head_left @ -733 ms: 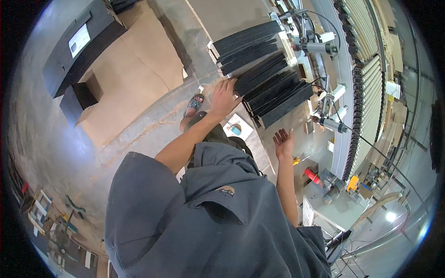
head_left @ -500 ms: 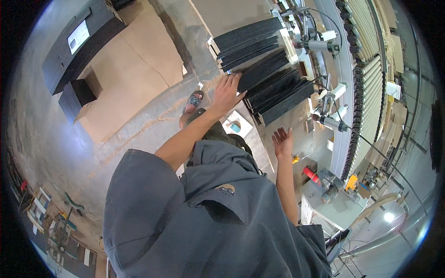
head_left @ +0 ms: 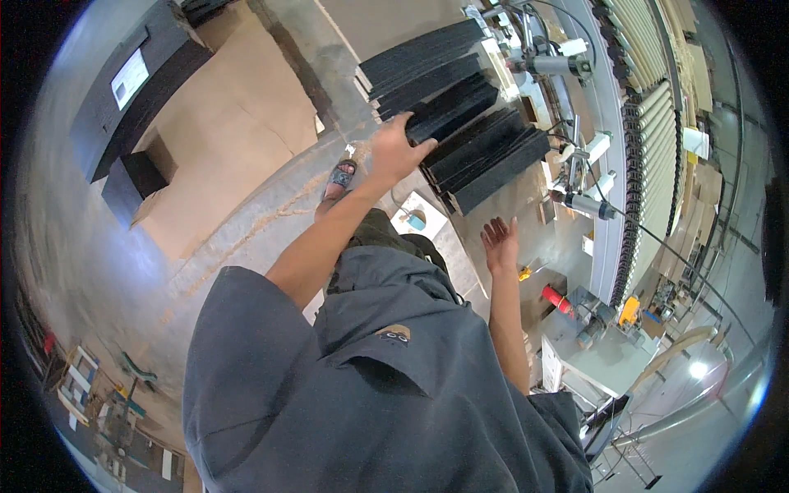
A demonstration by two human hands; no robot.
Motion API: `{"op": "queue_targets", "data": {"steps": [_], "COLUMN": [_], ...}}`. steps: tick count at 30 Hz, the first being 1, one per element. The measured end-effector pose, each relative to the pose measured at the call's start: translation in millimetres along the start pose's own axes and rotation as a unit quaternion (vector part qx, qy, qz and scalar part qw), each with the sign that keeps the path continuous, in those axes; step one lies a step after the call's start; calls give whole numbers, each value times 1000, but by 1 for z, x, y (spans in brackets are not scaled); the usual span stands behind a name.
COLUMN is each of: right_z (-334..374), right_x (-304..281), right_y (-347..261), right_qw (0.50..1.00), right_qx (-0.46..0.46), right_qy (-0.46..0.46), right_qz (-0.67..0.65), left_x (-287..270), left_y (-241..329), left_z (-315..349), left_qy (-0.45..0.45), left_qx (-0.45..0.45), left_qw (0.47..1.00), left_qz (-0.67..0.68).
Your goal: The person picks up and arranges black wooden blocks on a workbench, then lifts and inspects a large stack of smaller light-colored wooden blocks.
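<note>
Black strips [head_left: 485, 152]: lying side by side at one o'clock, dark and slightly curving.
Left hand [head_left: 394, 154]: touching their near ends at twelve o'clock, fingers part-spread; cannot tell whether they are gripping.
Right hand [head_left: 501, 246]: hovering at three o'clock, fingers loosely curling, holding nothing.
White square [head_left: 432, 214]: bearing a teal item [head_left: 416, 220].

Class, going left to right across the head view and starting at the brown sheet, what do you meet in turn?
Brown sheet, sandal, left hand, right hand, small yellow item, red cylinder, larger yellow item.
</note>
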State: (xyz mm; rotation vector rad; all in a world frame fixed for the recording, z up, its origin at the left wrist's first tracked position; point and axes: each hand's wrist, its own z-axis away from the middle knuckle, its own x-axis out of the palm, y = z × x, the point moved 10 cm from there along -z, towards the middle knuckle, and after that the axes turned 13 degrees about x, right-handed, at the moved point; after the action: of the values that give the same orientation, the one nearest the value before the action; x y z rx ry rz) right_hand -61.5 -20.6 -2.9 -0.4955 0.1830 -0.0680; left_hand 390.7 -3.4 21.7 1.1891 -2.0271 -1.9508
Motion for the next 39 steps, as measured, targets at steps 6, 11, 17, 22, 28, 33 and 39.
{"op": "queue_targets", "data": {"steps": [6,11,17,22,28,33,39], "right_z": [19,47,76,87,78,52,57], "right_x": [47,102,178,202,207,197,196], "right_y": [-20,-47,-73,-81,-77,-67,-63], "right_qw": [998,990,977,967,959,970,979], "right_qx": [-23,-64,-102,-119,-92,-70,-82], "right_qy": [-46,-80,-176,-192,-219,-181,-144], "right_qz": [-35,-102,-68,-120,-152,-146,-119], "left_x": [-1,-5,31,37,33,33,37], "left_y": [-14,31,25,29,37,35,43], "left_z": [3,1,12,22,18,15,20], "left_qy": [-112,-132,-157,-170,-235,-261,-320], "left_qx": [-216,-221,-189,-180,-89,-51,20], "left_qw": [947,899,908,922,949,939,931], "left_qz": [209,355,340,296,189,217,172]}}
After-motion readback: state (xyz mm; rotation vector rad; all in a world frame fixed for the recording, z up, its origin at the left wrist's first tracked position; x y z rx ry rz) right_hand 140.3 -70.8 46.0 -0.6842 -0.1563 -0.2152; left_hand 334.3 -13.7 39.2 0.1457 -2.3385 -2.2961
